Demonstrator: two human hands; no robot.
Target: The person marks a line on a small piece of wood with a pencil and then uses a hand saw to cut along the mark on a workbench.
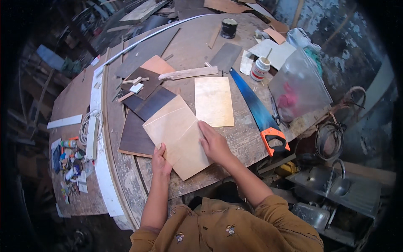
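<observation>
The head-worn fisheye looks steeply down from above the brown embroidered shirt (pixel 205 229), facing outward across the worktop (pixel 239 145). The left hand (pixel 160 160) and right hand (pixel 215 143) lie close below, near mid-view, while the peeling wall (pixel 336 35) curves away at the far right rim.

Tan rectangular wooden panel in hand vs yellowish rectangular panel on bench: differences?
The tan panel is held by left hand and right hand; the yellowish panel lies on the bench. The tan panel shows thin lines; the yellowish panel looks brighter. Both are flat sheets.
</observation>
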